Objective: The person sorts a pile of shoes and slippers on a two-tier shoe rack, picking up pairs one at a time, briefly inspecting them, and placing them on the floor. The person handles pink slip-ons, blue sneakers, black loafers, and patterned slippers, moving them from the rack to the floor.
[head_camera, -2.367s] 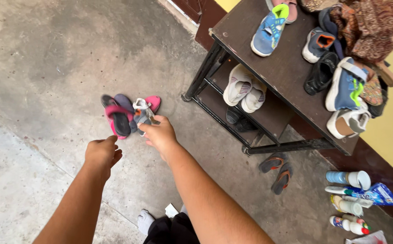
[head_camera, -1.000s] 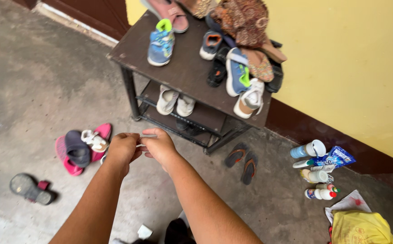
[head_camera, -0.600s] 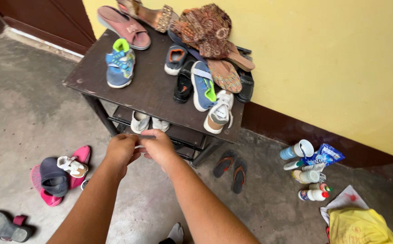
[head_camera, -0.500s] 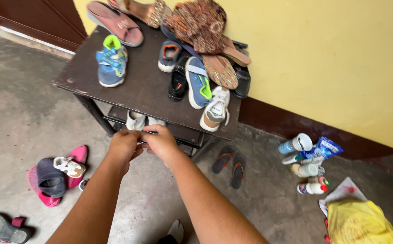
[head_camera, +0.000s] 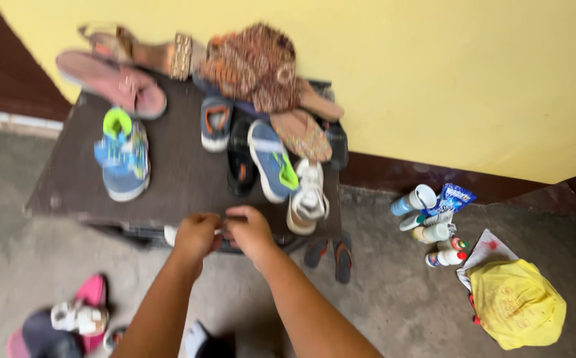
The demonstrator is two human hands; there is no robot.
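In the head view, both hands are meeting at the front edge of the dark shoe rack. The left hand and the right hand are curling closed, fingertips pinching something small and pale between them; blur is keeping me from telling what it is. On the rack top, a blue and green shoe is lying left of the hands, a white sneaker just right of them. 2 dark flip-flops are lying on the floor below the rack's right corner. Farther right, bottles and a yellow bag are sitting.
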